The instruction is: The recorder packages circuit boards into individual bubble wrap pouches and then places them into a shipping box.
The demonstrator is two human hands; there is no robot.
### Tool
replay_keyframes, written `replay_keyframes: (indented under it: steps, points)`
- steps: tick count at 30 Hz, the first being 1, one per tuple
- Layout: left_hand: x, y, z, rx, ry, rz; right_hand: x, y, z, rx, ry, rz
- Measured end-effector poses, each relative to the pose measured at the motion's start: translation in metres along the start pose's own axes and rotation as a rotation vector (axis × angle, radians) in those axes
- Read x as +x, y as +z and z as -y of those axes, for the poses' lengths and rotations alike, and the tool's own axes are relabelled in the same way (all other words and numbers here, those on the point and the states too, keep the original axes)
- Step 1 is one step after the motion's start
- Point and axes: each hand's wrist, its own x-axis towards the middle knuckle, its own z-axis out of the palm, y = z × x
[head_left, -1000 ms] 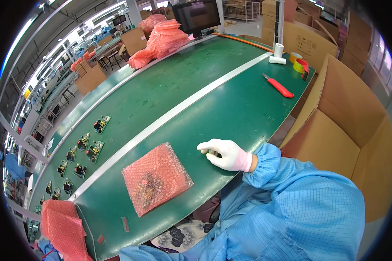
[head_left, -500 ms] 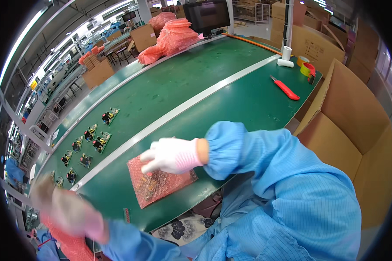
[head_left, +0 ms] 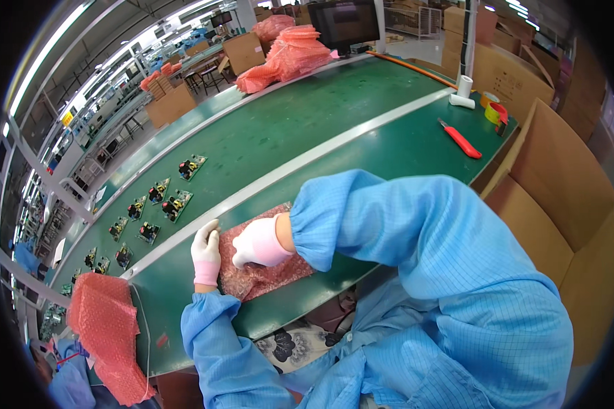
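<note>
A pink bubble-wrap bag (head_left: 269,281) lies flat on the green bench in front of me. My right hand (head_left: 258,244), in a white glove with a pink cuff, is on top of it, fingers curled down and closed against the wrap. Something dark shows under those fingers, too covered to make out. My left hand (head_left: 206,252), gloved alike, is at the bag's left edge with its fingers stretched out. Beyond the metal strip, several circuit boards (head_left: 177,206) with black and yellow parts lie spread on the bench.
A pink bubble-wrap stack (head_left: 106,327) hangs over the near left edge; another pile (head_left: 297,51) lies at the back. A red utility knife (head_left: 462,140), tape rolls (head_left: 496,112) and white rolls (head_left: 462,102) lie far right. An open cardboard box (head_left: 542,204) stands at my right.
My left hand has come from the bubble-wrap stack at the left to the bag's edge. My right hand has pressed down onto the bag. The whole view has shifted slightly.
</note>
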Motion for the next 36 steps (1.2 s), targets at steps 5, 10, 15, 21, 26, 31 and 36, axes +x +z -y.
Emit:
replay_keyframes:
  steps: [5, 10, 15, 21, 26, 31, 36]
  points:
    - [-0.005, -0.013, 0.014, -0.041, 0.039, -0.024, -0.033, -0.05, 0.032, -0.071, 0.159, -0.082]
    - [-0.008, -0.016, 0.012, 0.268, 0.122, -0.079, -0.153, -0.156, 0.078, -0.315, 0.35, -0.529]
    - [0.004, -0.024, 0.022, 0.257, 0.11, -0.047, -0.314, -0.192, 0.146, -0.496, 0.885, -0.913]
    - [0.009, -0.048, 0.023, 0.336, 0.064, -0.02, -0.502, -0.041, 0.205, -0.544, 1.816, -0.235]
    - [0.01, -0.033, 0.007, 0.334, -0.003, 0.019, -0.559, 0.059, 0.279, 0.015, 2.23, 0.349]
    - [0.006, -0.048, 0.008, 0.408, -0.051, 0.017, -0.569, 0.108, 0.332, 0.574, 2.02, 0.927]
    - [0.008, -0.042, 0.012, 0.408, -0.037, 0.018, -0.544, 0.168, 0.375, 0.773, 2.254, 0.648]
